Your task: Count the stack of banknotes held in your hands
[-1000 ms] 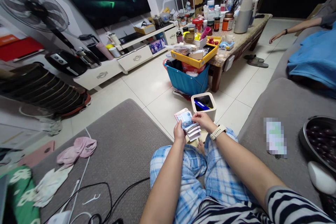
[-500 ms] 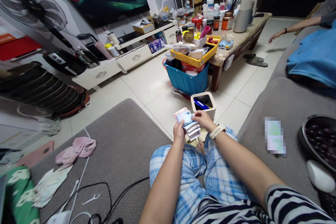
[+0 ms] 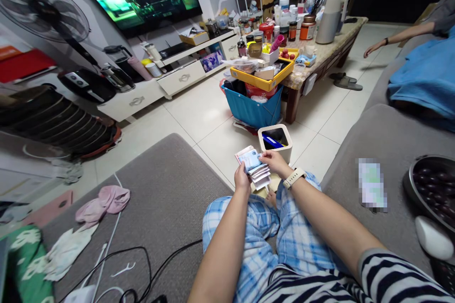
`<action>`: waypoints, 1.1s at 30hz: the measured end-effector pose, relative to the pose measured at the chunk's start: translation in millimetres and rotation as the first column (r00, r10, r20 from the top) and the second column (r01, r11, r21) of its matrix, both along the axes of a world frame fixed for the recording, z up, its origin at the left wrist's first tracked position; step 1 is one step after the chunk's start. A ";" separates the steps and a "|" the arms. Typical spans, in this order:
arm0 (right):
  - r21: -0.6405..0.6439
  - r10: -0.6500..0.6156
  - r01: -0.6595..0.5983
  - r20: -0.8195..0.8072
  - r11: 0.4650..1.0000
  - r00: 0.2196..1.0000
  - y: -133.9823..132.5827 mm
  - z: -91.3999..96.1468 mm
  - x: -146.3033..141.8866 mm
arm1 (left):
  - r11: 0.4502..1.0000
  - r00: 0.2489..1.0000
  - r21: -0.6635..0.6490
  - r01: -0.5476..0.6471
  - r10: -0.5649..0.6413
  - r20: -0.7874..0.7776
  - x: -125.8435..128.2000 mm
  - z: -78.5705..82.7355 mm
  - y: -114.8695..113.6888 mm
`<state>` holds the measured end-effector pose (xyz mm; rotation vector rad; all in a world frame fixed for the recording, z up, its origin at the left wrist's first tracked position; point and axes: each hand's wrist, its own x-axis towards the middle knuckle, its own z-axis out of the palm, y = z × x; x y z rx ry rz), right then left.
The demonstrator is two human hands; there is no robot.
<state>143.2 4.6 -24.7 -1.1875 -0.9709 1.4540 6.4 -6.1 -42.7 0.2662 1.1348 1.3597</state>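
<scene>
Over my lap is a thick stack of small printed papers (image 3: 251,160), the top one light blue with a small dark figure on it. My left hand (image 3: 242,179) grips the stack from its left side, thumb on top. At the upper right edge, my right hand (image 3: 274,161) pinches the light blue top piece between thumb and fingers. The lower sheets splay out in pale layers. Whether they are banknotes or cards, I cannot tell. Just beyond my right hand stands a cream-coloured bin (image 3: 286,150) with a dark blue thing inside.
A blue basket (image 3: 250,106) topped by a yellow tray stands by the crowded coffee table (image 3: 341,33). On the grey sofa are a blurred-out item (image 3: 372,184), a bowl of dark round fruit (image 3: 433,189), a pink cloth (image 3: 104,203) and cables. Another person's hand (image 3: 373,49) shows at right.
My right hand has shifted very slightly left on the light blue top piece, and more of that piece's face shows. My left hand keeps its hold. The television picture differs.
</scene>
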 end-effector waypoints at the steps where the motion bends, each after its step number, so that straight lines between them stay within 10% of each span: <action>1: 0.000 -0.001 0.001 0.000 1.000 1.000 -0.1 0.1 0.0 | 1.000 1.000 0.004 0.003 -0.003 0.000 -0.1 -0.5 0.1; 33: -0.020 -0.024 0.024 0.022 1.000 0.999 -2.5 0.6 1.1 | 0.999 0.998 0.034 0.036 -0.034 -0.051 -0.1 1.2 -0.8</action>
